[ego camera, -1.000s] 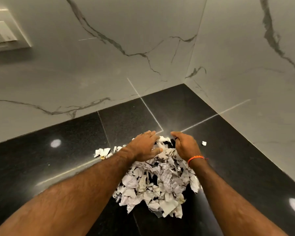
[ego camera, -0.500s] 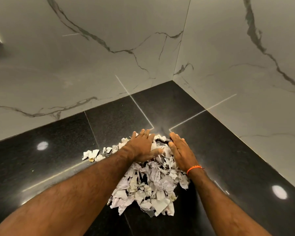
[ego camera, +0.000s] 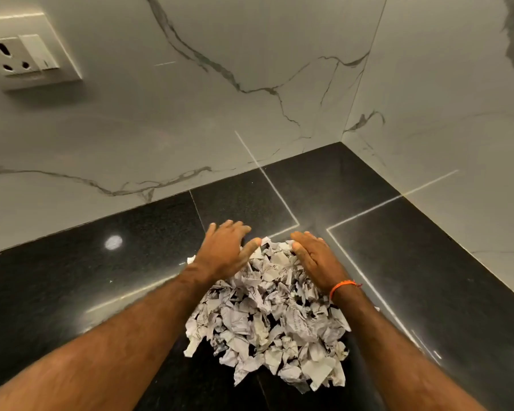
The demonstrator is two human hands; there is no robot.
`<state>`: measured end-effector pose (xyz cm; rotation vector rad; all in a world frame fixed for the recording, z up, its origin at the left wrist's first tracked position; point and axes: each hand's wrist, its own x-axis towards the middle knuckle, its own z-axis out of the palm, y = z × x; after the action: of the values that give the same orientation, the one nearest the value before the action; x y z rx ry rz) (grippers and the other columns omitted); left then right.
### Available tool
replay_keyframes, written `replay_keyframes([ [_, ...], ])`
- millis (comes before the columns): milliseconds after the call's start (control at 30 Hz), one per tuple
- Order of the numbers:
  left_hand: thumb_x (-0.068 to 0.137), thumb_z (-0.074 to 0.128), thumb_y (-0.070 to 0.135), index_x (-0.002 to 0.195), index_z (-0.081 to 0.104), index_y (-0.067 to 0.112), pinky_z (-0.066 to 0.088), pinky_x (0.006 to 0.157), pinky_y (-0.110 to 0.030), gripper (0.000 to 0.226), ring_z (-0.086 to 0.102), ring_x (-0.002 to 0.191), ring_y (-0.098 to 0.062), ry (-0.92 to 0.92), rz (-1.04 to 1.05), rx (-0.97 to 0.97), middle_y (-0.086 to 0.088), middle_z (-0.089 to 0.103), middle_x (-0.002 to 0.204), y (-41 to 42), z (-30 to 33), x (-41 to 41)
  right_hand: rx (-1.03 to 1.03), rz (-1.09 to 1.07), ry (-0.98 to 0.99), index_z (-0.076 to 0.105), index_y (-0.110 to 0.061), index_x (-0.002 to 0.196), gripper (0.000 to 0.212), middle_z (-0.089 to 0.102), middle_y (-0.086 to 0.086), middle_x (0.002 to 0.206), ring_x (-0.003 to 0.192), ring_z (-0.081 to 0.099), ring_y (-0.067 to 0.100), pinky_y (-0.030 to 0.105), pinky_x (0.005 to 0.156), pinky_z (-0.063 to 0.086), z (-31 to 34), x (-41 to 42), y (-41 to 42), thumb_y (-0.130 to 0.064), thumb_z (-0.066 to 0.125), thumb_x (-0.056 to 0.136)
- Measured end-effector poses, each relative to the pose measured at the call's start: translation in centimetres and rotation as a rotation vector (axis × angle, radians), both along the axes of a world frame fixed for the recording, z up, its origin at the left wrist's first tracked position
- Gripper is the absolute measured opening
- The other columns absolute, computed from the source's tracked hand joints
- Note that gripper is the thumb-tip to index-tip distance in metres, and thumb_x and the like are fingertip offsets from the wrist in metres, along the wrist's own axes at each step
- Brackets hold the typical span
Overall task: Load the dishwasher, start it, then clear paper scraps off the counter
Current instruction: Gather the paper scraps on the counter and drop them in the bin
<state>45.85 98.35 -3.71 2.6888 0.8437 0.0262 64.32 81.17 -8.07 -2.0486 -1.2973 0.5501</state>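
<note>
two hands work at one heap of torn paper scraps (ego camera: 272, 318) on the black polished table (ego camera: 72, 286), near the corner where two white marble-veined walls (ego camera: 190, 120) meet. the scraps are too many and too tangled to count; they are crumpled bits of printed paper, the print too small to read.

the left hand (ego camera: 224, 252) lies flat on the far left edge of the heap, fingers straight and spread, thumb stretched toward the middle, gripping nothing. the right hand (ego camera: 313, 258) lies flat on the far right edge, fingers straight and together, also gripping nothing. the two hands are near each other but apart, with scraps showing between them. one orange thread band (ego camera: 343, 287) circles the right wrist.

scraps under both palms and under the right forearm are hidden. one small scrap (ego camera: 191, 259) peeks out just left of the left wrist. both forearms are cut off by the bottom edge.

one socket plate (ego camera: 27, 59) with one switch and three pin holes sits on the left wall, cut off at the left edge. two round light reflections show on the table, the right one cut off.
</note>
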Motion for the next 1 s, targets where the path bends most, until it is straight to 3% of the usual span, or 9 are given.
replay_keyframes([
  [100,0.093,0.019,0.078,0.152,0.038,0.022,0.004,0.122,-0.061,0.083,0.019,0.153,-0.027,0.093,0.241,-0.009,-0.007,0.031,0.163,-0.1,-0.8,-3.4,-0.066,0.018,-0.045,0.047,-0.030,0.145,0.049,0.043,-0.001,0.155,0.145,0.035,0.015,0.042,0.122,0.024,0.8,0.2,1.3,-0.054,0.033,0.105],
  [167,0.085,0.010,0.086,0.155,0.032,0.019,0.003,0.121,-0.062,0.100,0.015,0.154,-0.032,0.139,0.351,-0.005,-0.012,0.023,0.165,-0.8,-1.6,-5.1,-0.202,0.065,-0.097,0.034,-0.024,0.155,0.063,0.025,0.000,0.164,0.151,0.022,0.016,0.039,0.122,0.017,1.4,0.0,2.3,-0.059,0.034,0.102],
  [233,0.081,0.007,0.091,0.158,0.024,0.016,0.006,0.123,-0.061,0.108,0.011,0.154,-0.035,0.153,0.400,-0.066,-0.015,0.015,0.167,-1.6,-2.3,-5.8,-0.287,0.093,-0.158,0.033,-0.022,0.155,0.068,0.024,0.001,0.164,0.151,0.022,0.021,0.042,0.121,0.019,1.6,-0.5,3.1,-0.063,0.032,0.101],
  [367,0.086,0.010,0.085,0.160,0.010,0.016,-0.001,0.124,-0.054,0.101,-0.002,0.155,-0.030,0.080,0.208,-0.189,-0.013,0.000,0.168,-3.9,-2.8,-4.9,-0.321,0.154,-0.289,0.055,-0.022,0.135,0.063,0.055,0.000,0.134,0.130,0.047,0.024,0.048,0.107,0.041,1.3,-1.7,3.0,-0.063,0.022,0.100],
  [500,0.092,0.011,0.081,0.161,0.004,0.018,-0.001,0.126,-0.054,0.093,-0.001,0.156,-0.021,0.051,-0.077,-0.075,-0.006,0.000,0.169,-5.5,-2.0,-3.6,-0.238,0.017,-0.394,0.056,-0.031,0.133,0.067,0.059,-0.002,0.137,0.126,0.051,0.017,0.048,0.105,0.044,1.1,-2.5,1.3,-0.069,0.014,0.098],
  [567,0.093,0.011,0.081,0.161,0.005,0.018,0.003,0.126,-0.054,0.093,0.002,0.156,-0.019,0.025,-0.078,-0.032,-0.005,0.003,0.169,-5.9,-1.6,-3.6,-0.180,-0.125,-0.437,0.059,-0.031,0.126,0.063,0.064,-0.005,0.125,0.118,0.054,0.016,0.048,0.101,0.046,1.2,-2.3,0.4,-0.070,0.019,0.097],
  [667,0.095,0.013,0.079,0.161,0.008,0.018,0.007,0.126,-0.052,0.090,0.005,0.156,-0.019,-0.038,-0.051,-0.015,-0.005,0.007,0.169,-6.4,-1.3,-4.4,-0.189,-0.125,-0.292,0.062,-0.031,0.114,0.055,0.069,-0.002,0.112,0.104,0.062,0.018,0.051,0.099,0.048,1.7,-3.0,-1.3,-0.069,0.027,0.095],
  [800,0.097,0.017,0.077,0.161,0.014,0.018,0.010,0.127,-0.049,0.087,0.009,0.155,-0.019,-0.122,0.001,-0.003,-0.005,0.012,0.168,-7.2,-0.8,-6.3,-0.178,-0.122,-0.310,0.036,-0.026,0.151,0.071,0.036,0.005,0.158,0.146,0.033,0.025,0.053,0.119,0.029,1.6,-4.0,-4.7,-0.071,0.032,0.097],
  [1000,0.089,0.025,0.087,0.162,0.005,0.020,0.010,0.127,-0.049,0.101,0.001,0.156,-0.016,-0.165,-0.081,-0.039,-0.003,0.001,0.169,-9.9,-0.9,-10.3,-0.102,-0.373,-0.307,0.028,-0.023,0.155,0.089,0.026,0.005,0.163,0.151,0.021,0.022,0.048,0.122,0.022,1.3,-7.4,-10.1,-0.083,0.028,0.090],
])
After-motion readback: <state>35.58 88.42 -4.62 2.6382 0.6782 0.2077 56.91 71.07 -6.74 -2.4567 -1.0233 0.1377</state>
